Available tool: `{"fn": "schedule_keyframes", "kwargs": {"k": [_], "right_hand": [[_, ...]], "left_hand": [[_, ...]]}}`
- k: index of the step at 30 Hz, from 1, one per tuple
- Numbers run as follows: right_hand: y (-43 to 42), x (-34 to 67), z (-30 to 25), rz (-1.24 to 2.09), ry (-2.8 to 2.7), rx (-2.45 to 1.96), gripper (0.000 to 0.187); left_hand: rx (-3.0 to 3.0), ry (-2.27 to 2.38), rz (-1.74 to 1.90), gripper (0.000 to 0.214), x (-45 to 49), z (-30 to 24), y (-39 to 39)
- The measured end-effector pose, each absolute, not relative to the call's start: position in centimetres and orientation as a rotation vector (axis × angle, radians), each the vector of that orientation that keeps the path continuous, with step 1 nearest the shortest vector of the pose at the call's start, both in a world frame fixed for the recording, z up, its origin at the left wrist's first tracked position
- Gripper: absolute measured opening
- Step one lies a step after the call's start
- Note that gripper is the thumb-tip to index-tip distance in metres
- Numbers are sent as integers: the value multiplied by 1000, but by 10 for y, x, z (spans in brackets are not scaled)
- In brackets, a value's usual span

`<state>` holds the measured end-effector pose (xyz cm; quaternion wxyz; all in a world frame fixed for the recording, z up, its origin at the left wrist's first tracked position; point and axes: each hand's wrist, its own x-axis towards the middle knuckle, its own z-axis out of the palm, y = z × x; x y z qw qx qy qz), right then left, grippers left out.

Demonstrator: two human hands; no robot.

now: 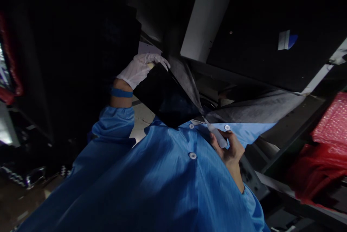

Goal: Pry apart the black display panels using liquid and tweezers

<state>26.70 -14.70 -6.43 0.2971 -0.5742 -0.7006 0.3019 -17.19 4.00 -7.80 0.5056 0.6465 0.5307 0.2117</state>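
In a white glove, my left hand [143,67] grips the upper edge of a flat, dark rectangular panel [168,96] with a glossy surface, held tilted in front of my chest. A blue band [121,92] circles that wrist. My bare right hand [230,148] is closed around a small translucent bottle [217,136] with a thin nozzle. The nozzle's tip is close to the panel's lower right corner; whether they touch I cannot tell.
A black surface [260,36] at upper right carries a small white and blue piece [287,40]. Pink bubble wrap [332,121] and red plastic wrapping [320,174] lie on the right. Dark panels [89,43] stand on the left.
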Motion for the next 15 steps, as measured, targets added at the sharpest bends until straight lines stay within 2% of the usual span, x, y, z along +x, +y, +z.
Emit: {"fn": "schedule_keyframes", "kwargs": {"k": [3, 9, 15], "right_hand": [[-149, 266, -64, 810, -1843, -1548, 23], [-146, 262, -62, 801, -1789, -1480, 11], [-152, 265, -57, 816, -1810, -1546, 24]], "left_hand": [[1470, 1307, 595, 39, -168, -87, 38], [1384, 1343, 636, 33, -167, -86, 37], [1300, 1421, 681, 23, -168, -91, 35]]}}
